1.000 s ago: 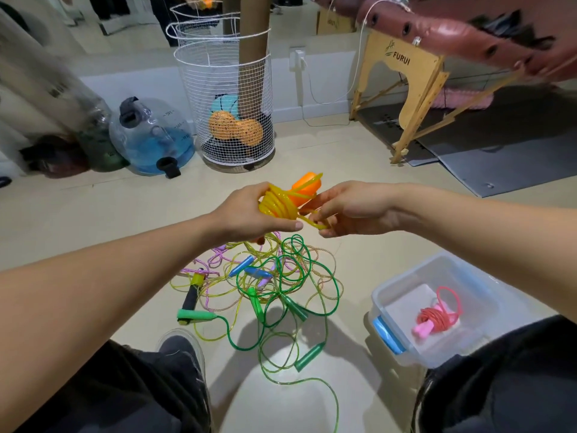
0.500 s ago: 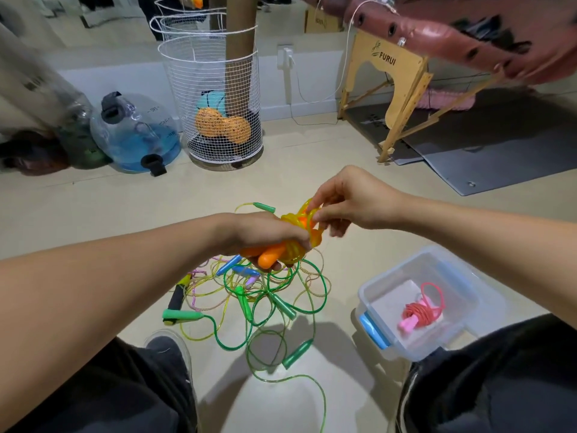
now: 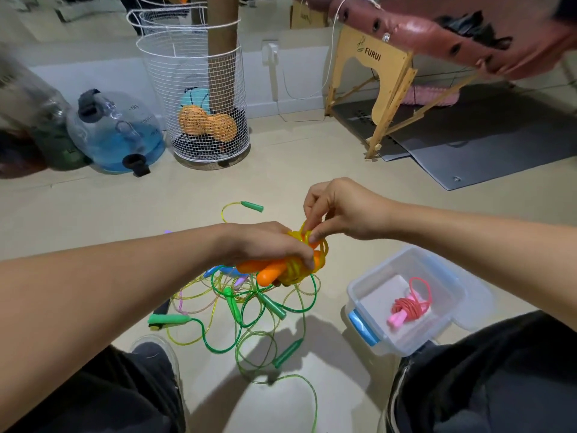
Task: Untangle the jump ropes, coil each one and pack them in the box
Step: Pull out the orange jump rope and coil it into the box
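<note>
My left hand [image 3: 268, 245] grips a coiled yellow jump rope with orange handles [image 3: 282, 270] above the floor. My right hand [image 3: 337, 210] pinches a loop of the yellow cord at the top of that coil. Beneath them lies a tangle of green, yellow and purple ropes [image 3: 249, 310] with green and blue handles. A clear plastic box with a blue latch [image 3: 362, 326] stands to the right on the floor. In it lies a coiled red rope with pink handles [image 3: 406, 309].
A white wire basket [image 3: 193, 98] holding orange balls stands behind, next to a blue water jug [image 3: 115, 132]. A wooden-legged massage table [image 3: 387, 89] and dark mats [image 3: 487, 142] are at the back right. My knees frame the lower edge.
Both hands have lowered with the yellow coil. The orange handles now point down and left under my left hand. My right hand has moved onto the top of the coil.
</note>
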